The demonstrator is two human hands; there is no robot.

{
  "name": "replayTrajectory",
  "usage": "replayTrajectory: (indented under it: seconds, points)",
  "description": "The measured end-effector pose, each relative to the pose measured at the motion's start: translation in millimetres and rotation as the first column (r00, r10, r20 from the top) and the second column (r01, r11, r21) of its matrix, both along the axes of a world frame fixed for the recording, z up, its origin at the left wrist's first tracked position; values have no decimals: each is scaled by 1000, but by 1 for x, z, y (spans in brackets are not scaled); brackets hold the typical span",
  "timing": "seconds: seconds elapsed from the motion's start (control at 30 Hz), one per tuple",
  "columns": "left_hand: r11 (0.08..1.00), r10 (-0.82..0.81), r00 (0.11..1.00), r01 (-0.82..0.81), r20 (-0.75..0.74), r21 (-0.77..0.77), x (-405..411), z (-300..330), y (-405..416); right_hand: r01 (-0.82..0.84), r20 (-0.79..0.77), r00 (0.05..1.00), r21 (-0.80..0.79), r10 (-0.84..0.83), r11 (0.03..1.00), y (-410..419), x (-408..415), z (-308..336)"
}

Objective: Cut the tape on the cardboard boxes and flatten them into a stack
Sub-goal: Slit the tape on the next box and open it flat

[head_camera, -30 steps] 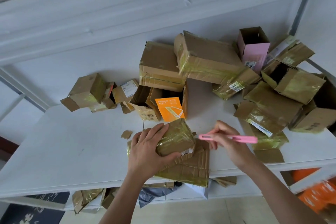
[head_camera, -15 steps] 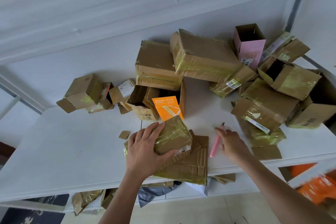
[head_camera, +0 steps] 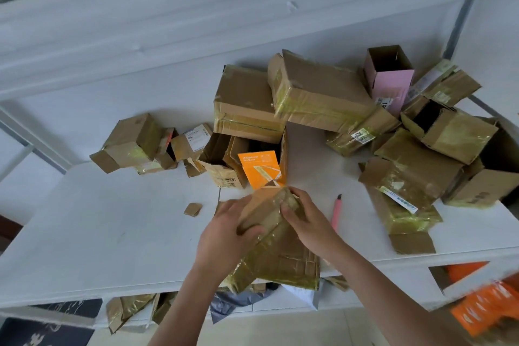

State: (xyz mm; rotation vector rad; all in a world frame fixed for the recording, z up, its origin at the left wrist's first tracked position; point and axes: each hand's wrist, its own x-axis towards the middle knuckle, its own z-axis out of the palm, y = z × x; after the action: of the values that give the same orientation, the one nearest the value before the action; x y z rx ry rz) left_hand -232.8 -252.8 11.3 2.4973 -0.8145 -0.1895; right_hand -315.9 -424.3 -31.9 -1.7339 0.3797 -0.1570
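Observation:
A small taped cardboard box (head_camera: 264,209) is held between both hands above a flattened piece of taped cardboard (head_camera: 283,258) at the table's front edge. My left hand (head_camera: 227,236) grips the box's near left side, thumb on its front face. My right hand (head_camera: 306,219) grips its right end with fingers curled over the top. The pink utility knife (head_camera: 336,212) lies on the white table (head_camera: 112,227) just right of my right hand, touched by neither hand.
Several taped boxes are piled at the back centre and right, among them an open pink box (head_camera: 389,78) and an open box with an orange card (head_camera: 261,168). Smaller boxes (head_camera: 132,143) sit at the left. A cardboard scrap (head_camera: 193,209) lies near them. Cardboard lies under the table.
My right hand laid the pink knife on the table and moved left onto the small box. Both hands now hold the box, which has lifted and turned.

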Motion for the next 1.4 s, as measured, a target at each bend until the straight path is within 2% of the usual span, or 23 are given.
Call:
replayTrajectory:
  seconds: [0.07,0.13,0.4,0.7,0.93,1.17,1.4]
  points:
    - [991,-22,996,34,-88,128,5,-5,8,5,-12,1000,20,-5,1000,-1,-4,-7]
    - [981,-59,982,90,-181,172,6,-12,14,13,-23,1000,-6,-13,1000,0,-7,-11]
    - [974,-109,991,122,-80,190,11,-21,13,89,-26,996,11,-89,996,6,-9,-12]
    - [979,-136,989,144,-66,144,14,-18,12,109,-24,994,184,-106,977,5,-6,-15]
    - [986,-131,990,135,-49,100,17,-20,13,198,-4,980,125,-199,972,19,0,-18]
    - [988,-136,989,140,-58,66,18,-17,9,158,-40,987,183,-153,970,12,0,-20]
    - [987,-142,987,147,-68,68,16,-16,7,82,-90,995,364,-52,928,6,-8,-21]
